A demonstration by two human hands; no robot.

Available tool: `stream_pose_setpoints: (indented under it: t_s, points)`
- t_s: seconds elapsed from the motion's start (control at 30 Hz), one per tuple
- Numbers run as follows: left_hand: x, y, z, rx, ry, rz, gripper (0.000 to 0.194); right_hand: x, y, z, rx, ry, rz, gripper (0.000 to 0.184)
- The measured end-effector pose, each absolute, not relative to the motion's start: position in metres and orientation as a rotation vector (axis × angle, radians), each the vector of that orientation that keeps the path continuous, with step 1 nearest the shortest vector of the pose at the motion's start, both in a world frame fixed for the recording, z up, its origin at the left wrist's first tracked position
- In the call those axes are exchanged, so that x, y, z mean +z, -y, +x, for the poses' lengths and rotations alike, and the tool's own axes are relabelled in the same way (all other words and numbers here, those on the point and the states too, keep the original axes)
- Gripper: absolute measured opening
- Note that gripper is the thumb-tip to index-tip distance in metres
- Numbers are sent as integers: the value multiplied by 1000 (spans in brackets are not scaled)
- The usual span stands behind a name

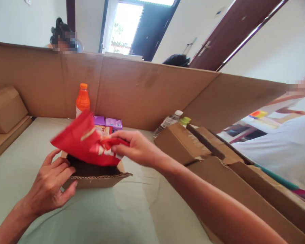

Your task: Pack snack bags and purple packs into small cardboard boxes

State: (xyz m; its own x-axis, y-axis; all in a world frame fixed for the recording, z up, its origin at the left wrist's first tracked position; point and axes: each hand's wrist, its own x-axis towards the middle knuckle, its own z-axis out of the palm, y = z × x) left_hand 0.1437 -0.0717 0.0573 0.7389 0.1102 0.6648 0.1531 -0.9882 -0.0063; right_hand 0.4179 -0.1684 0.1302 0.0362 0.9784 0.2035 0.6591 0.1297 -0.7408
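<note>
My right hand (136, 147) pinches a red snack bag (85, 142) by its right edge and holds it over a small open cardboard box (96, 179) on the pale green table cover. My left hand (52, 183) rests against the box's left side, thumb up and fingers curled on the cardboard wall. The bag is blurred by motion and hides part of the box's opening.
Behind the box stand an orange bottle (82, 100) and purple cartons (114, 123). A clear bottle (169, 121) and brown boxes (183, 142) lie to the right. A cardboard wall (142, 91) fences the table. Other people sit beyond it and at right.
</note>
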Motion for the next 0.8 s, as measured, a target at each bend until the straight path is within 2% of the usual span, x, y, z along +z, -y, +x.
stream_pose_setpoints:
  t_s: [0.1,0.23,0.37,0.5,0.8]
  points:
    - [54,72,140,-1112,258,-2866,18,131,169,404,175,2082,-2164,16]
    - [50,72,138,-1158,276,-2893,19,142,166,397,96,2423,-2430,22]
    - [50,72,140,-1180,281,-2927,18,153,160,398,174,2605,-2449,22]
    - [51,75,144,-1147,266,-2938,17,140,147,389,248,2762,-2362,22]
    - [50,78,151,-1066,343,-2917,14,104,133,378,101,2879,-2067,20]
